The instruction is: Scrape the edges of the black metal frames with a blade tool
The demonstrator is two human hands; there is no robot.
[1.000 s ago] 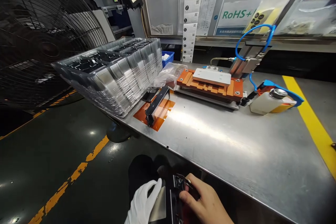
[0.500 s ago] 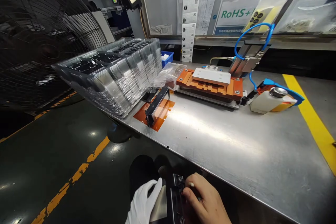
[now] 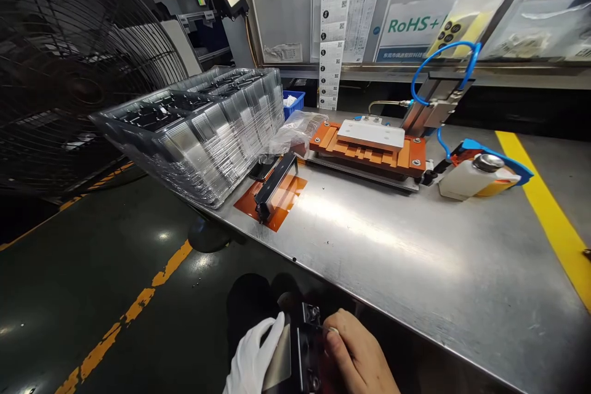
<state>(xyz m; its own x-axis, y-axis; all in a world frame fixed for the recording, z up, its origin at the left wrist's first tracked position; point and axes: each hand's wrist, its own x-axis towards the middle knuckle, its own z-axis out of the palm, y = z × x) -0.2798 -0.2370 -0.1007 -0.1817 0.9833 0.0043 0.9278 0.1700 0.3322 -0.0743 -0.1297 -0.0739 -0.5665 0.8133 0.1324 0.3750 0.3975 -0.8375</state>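
Note:
At the bottom of the view, below the table's near edge, both my hands hold a small dark part with a shiny metal face. My left hand wears a white glove and grips the part's left side, thumb up along it. My right hand is bare; its fingers are curled and press on the part's top right corner. The lower ends of both hands run out of the picture.
A steel table carries stacked clear plastic trays at the left, a black bar on an orange sheet, an orange fixture with a white plate and a white bottle. A large fan stands at the left.
My right hand's fingers have slid a little left and down over the part's top corner. The part sits slightly lower. My left hand has hardly moved.

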